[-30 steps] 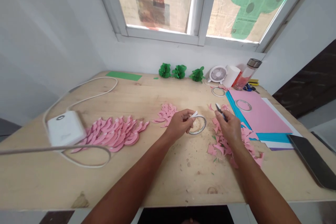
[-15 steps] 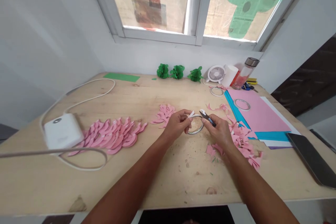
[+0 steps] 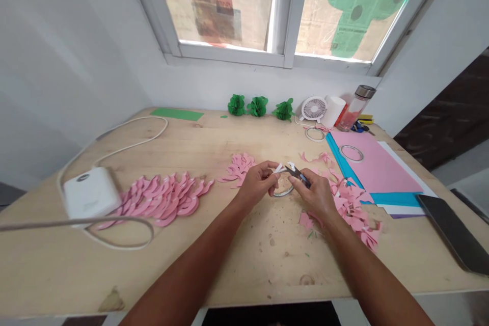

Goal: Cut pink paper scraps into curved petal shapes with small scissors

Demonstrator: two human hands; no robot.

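From the head view, I see the left hand (image 3: pixel 260 182) nearly closed, thumb and fingers pinching a white strip (image 3: pixel 279 167) and the ring (image 3: pixel 282 194) close together; that grip seems meant to steady both near the blades. The right hand (image 3: pixel 315 191) is curled snugly round the scissors (image 3: pixel 303 178), their tip pointing at the strip, with a small white bit (image 3: pixel 291 165) right by the blades. Both hands meet over the table (image 3: pixel 229 270), probably so that the strip and blades can be brought together without reaching.

The pink cutouts (image 3: pixel 170 197) lie in overlapping rows to the left, perhaps fanned to keep each one easy to lift. A small pink pile (image 3: pixel 239 165) sits just beyond the left hand, while loose scraps (image 3: pixel 353 206) spread beside and beneath the right forearm. A second ring (image 3: pixel 351 153) rests on the pink sheet (image 3: pixel 382 170), maybe weighing it down; a third ring (image 3: pixel 315 134) lies near the fan (image 3: pixel 314 108). Three green shapes (image 3: pixel 257 106) stand along the wall, likely out of the elbows' way.
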